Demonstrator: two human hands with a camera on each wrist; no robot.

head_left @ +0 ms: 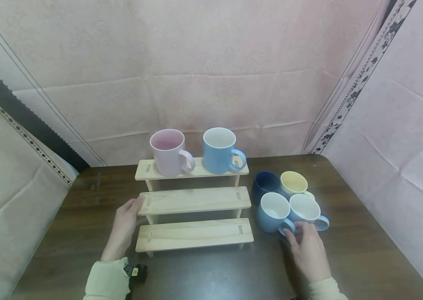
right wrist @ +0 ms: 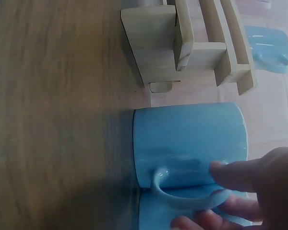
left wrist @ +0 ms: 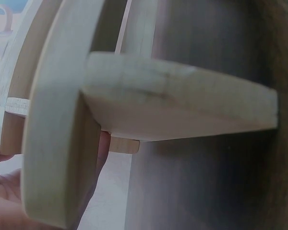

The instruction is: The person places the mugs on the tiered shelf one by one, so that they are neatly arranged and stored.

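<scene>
A three-tier wooden shelf (head_left: 196, 201) stands on the table. My left hand (head_left: 126, 218) grips the left end of its middle tier; in the left wrist view, the shelf's wooden end (left wrist: 62, 120) partly hides the fingers. On the top tier stand a pale pink mug (head_left: 167, 155) and a light blue mug (head_left: 217, 152). Right of the shelf, my right hand (head_left: 310, 252) has thumb and fingers around the handle of the front-left blue mug (head_left: 271, 214). Close against it are another light blue mug (head_left: 304, 208), a navy mug (head_left: 264, 186) and a yellow mug (head_left: 294, 183). All stand upright.
Beneath everything is a dark brown wooden table (head_left: 204, 275). A pale cloth (head_left: 211, 83) hangs behind it, with more cloth along the left and right sides. The lowest tier (head_left: 194, 235) of the shelf bears no mug.
</scene>
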